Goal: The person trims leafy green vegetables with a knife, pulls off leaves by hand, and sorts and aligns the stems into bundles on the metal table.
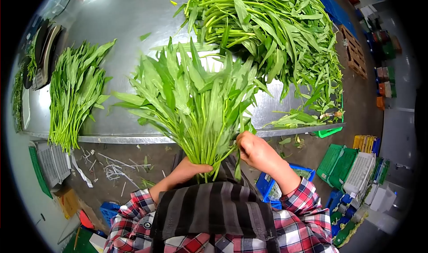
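Observation:
My left hand (189, 170) is wrapped round the stem ends of a bunch of water spinach (196, 101), holding it upright with its leaves fanned out over the table edge. On the bunch's right side, my right hand (256, 150) is closed in a pinch at a leafy water spinach stem (238, 168) that hangs apart from the rest; the fingertips are partly hidden. A big heap of loose water spinach (276, 34) covers the far right of the metal table (120, 26). Another sorted bunch (76, 90) lies at the left, its stems overhanging the edge.
Dark curved items (47, 52) lie at the table's far left. White strips (118, 168) litter the floor below. A blue crate (272, 188) stands under my right arm, with a green crate (336, 166) farther right. A wooden pallet (353, 52) is beyond the table.

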Available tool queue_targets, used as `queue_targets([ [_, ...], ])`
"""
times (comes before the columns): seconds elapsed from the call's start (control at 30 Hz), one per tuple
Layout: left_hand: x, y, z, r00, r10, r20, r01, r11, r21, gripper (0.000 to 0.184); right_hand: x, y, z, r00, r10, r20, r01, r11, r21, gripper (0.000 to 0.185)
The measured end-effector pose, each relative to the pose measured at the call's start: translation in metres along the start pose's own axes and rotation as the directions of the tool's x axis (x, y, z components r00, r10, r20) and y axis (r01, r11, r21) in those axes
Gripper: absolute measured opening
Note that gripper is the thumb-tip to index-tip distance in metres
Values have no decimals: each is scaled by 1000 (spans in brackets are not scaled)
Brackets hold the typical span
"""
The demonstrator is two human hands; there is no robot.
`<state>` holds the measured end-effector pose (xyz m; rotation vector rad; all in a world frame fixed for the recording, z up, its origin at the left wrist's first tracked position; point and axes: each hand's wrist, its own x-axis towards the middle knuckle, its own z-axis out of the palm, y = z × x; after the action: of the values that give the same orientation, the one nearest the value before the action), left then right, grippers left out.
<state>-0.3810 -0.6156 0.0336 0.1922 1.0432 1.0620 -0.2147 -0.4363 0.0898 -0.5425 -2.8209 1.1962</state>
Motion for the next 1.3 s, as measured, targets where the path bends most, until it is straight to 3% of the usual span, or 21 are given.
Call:
queue_targets([
  [0.1, 0, 1, 3, 999, -28, -18, 28, 1000, -8, 40, 3, 5, 4, 996, -79, 35, 82, 991, -104, 33],
  [0.2, 1, -2, -1, 1000, -16, -15, 16, 1000, 15, 39, -1, 28, -6, 963, -75, -261, 12, 971, -238, 30],
  [0.23, 0, -2, -2, 1000, -5, -10, 6, 1000, 22, 39, 1, 18, -23, 859, 214, -464, -252, 968, -19, 34],
  [0.27, 0, -3, -4, 1000, 3, -3, -3, 1000, 27, 40, 1, 8, -40, 650, 500, -573, -448, 860, 243, 39],
  [0.33, -2, -5, -6, 1000, -4, -23, 5, 1000, 28, 41, -36, 23, -54, 582, 533, -614, -580, 801, 146, 44],
  [0.4, -5, -1, -7, 999, -14, -29, 13, 1000, -7, 42, -60, 18, -29, 661, 743, -106, -685, 655, 320, 42],
  [0.43, -6, 1, -6, 999, -4, -34, 3, 1000, -19, 41, -70, 25, 1, 713, 685, 149, -655, 576, 490, 49],
  [0.47, -5, -1, -3, 997, 70, -39, -69, 997, 19, 40, -54, -3, 17, 706, 633, 318, -600, 297, 742, 41],
  [0.5, -5, -2, -1, 988, 146, -43, -144, 988, 59, 39, -37, -22, 36, 705, 627, 331, -558, 202, 805, 41],
  [0.57, -10, 4, 9, 959, 270, -84, -261, 959, 109, 37, -6, -38, 61, 727, 630, 273, -557, 307, 772, 28],
  [0.6, -13, 2, 6, 973, 192, -132, -188, 981, 37, 37, -6, -32, 72, 693, 643, 325, -573, 219, 789, 23],
  [0.67, -16, -5, -7, 976, 34, -214, -60, 991, -120, 36, -12, -31, 78, 730, 610, 307, -354, -46, 934, 32],
  [0.7, -15, -9, -16, 988, -42, -147, 2, 965, -262, 35, -13, -32, 76, 741, 590, 320, -316, -114, 942, 30],
  [0.77, -19, -3, -8, 981, -43, -191, -9, 965, -262, 34, -17, -39, 75, 759, 551, 346, -241, -256, 936, 26],
  [0.87, -19, 4, -3, 985, 7, -174, -31, 990, -136, 34, -15, -40, 84, 730, 610, 310, -274, -154, 949, 25],
  [0.93, -15, 7, -1, 986, 105, -128, -101, 994, 34, 35, -13, -36, 86, 723, 648, 240, -440, 165, 882, 24],
  [1.0, -14, 7, 0, 987, 58, -152, -65, 997, -37, 35, -14, -42, 75, 594, 765, 249, -544, 154, 825, 24],
  [1.1, -13, 8, -3, 985, 42, -165, -54, 996, -69, 36, -18, -47, 72, 581, 791, -193, -381, 473, 794, 25],
  [1.13, -13, 8, -3, 986, 38, -160, -50, 996, -70, 36, -15, -48, 66, 607, 673, -422, -322, 694, 644, 25],
  [1.2, -12, 10, -4, 989, 34, -141, -42, 997, -59, 36, 4, -59, 40, 692, 583, -425, -385, 797, 465, 35],
  [1.3, -11, 10, -1, 985, 93, -147, -109, 989, -103, 41, 21, -45, 41, 745, 663, -76, -602, 716, 353, 52],
])
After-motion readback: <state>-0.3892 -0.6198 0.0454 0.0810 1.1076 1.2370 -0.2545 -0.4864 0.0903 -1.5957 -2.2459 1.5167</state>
